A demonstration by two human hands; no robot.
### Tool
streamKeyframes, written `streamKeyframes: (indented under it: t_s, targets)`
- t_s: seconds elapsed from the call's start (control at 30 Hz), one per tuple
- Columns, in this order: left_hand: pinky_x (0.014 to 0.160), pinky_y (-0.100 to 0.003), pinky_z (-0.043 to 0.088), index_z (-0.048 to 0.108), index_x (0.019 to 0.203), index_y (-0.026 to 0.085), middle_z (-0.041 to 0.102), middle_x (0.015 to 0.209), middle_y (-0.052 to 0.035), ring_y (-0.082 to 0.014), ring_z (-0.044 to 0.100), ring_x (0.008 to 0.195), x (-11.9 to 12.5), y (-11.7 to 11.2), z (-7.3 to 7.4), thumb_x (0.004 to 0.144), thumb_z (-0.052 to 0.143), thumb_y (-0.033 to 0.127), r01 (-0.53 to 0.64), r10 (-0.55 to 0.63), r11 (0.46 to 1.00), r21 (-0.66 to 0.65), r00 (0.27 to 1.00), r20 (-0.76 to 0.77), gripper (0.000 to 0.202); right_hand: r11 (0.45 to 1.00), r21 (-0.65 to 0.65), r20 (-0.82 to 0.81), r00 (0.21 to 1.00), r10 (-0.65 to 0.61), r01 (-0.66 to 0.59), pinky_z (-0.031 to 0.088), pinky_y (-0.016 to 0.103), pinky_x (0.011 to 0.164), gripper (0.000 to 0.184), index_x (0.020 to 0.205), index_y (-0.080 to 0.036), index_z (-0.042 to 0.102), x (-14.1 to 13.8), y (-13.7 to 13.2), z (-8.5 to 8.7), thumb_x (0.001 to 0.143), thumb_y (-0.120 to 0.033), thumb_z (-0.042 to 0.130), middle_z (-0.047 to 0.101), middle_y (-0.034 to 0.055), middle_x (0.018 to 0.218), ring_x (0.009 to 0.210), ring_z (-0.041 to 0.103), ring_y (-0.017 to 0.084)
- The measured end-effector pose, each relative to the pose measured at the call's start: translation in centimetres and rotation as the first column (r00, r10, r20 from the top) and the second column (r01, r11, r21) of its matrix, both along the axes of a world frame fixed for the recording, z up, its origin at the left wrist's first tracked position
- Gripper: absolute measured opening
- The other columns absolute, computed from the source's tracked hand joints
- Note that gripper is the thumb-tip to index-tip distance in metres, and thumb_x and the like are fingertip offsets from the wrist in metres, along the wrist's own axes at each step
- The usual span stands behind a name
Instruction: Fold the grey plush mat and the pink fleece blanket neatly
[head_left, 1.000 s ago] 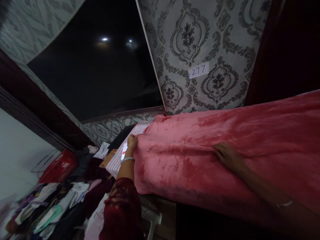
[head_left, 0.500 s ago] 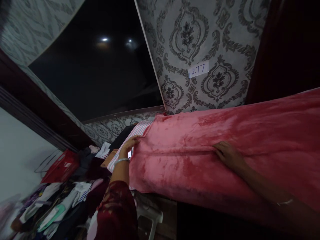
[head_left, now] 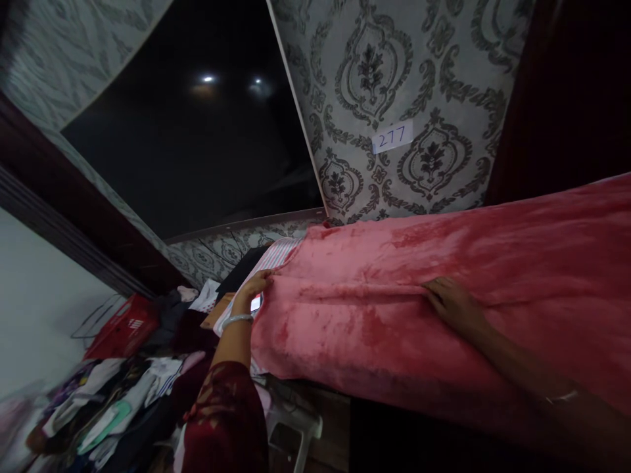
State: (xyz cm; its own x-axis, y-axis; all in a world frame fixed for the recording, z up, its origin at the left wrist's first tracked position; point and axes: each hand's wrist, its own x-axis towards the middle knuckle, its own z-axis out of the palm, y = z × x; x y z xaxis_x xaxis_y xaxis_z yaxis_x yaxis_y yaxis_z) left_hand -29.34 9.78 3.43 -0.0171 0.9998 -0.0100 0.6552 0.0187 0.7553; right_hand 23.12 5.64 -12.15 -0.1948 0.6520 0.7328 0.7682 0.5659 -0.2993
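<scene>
A plush pink-red blanket (head_left: 374, 341) is spread along a long surface and hangs over its front. My left hand (head_left: 257, 285) is closed on the blanket's left edge. Farther right, my right hand (head_left: 446, 299) pinches the blanket near its middle. Between the two hands the cloth rises in a straight ridge. Under the blanket's left end lies a striped cloth (head_left: 282, 253), partly covered. Beside my left wrist a small device with a lit screen (head_left: 256, 303) peeks out, mostly hidden.
A large dark television (head_left: 207, 125) stands against the patterned wall, with a paper label (head_left: 392, 136) reading 277 to its right. At lower left are a red basket (head_left: 123, 327) and a heap of clothes (head_left: 113, 407). A pale plastic stool (head_left: 296, 424) is below the blanket.
My left hand has shifted slightly left with the blanket's edge, and the ridge between my hands looks tauter and more raised. My right hand has stayed almost in place.
</scene>
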Motion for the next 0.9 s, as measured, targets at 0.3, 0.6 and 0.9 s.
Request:
streamKeyframes:
  t_s: [0.3, 0.6, 0.9]
  targets:
    - [0.094, -0.033, 0.048, 0.073, 0.09, 0.014, 0.073, 0.091, -0.0074, -0.0226, 0.064, 0.098, 1.5, 1.5, -1.1, 0.066, 0.054, 0.009, -0.121, 0.165, 0.977, 0.173, 0.95, -0.265, 0.031, 1.0, 0.02, -0.006, 1.0, -0.021, 0.021, 0.05, 0.04, 0.078, 0.026, 0.091, -0.02, 0.067, 0.0, -0.1, 0.0, 0.092, -0.022, 0.042, 0.068, 0.0097, 0.085, 0.083, 0.062, 0.025]
    - [0.091, -0.031, 0.045, 0.07, 0.099, 0.015, 0.066, 0.108, -0.0132, -0.0234, 0.062, 0.103, 2.6, 1.5, -1.4, 0.08, 0.055, 0.011, -0.217, 0.291, 0.954, 0.207, 0.836, -0.465, 0.024, 1.0, -0.009, -0.008, 1.0, -0.017, 0.017, 0.051, 0.041, 0.078, 0.031, 0.094, -0.022, 0.07, 0.0, -0.2, 0.2, 0.092, -0.022, 0.04, 0.069, 0.01, 0.086, 0.084, 0.062, 0.026]
    - [0.09, -0.031, 0.045, 0.066, 0.104, 0.015, 0.058, 0.119, -0.0146, -0.0234, 0.062, 0.102, 3.3, 0.9, -1.2, 0.086, 0.049, 0.01, -0.244, 0.33, 0.943, 0.226, 0.78, -0.532, 0.026, 0.999, 0.028, 0.011, 1.0, -0.019, 0.018, 0.05, 0.039, 0.079, 0.027, 0.091, -0.021, 0.068, -0.1, -0.4, 0.4, 0.093, -0.02, 0.041, 0.068, 0.0089, 0.087, 0.084, 0.062, 0.024]
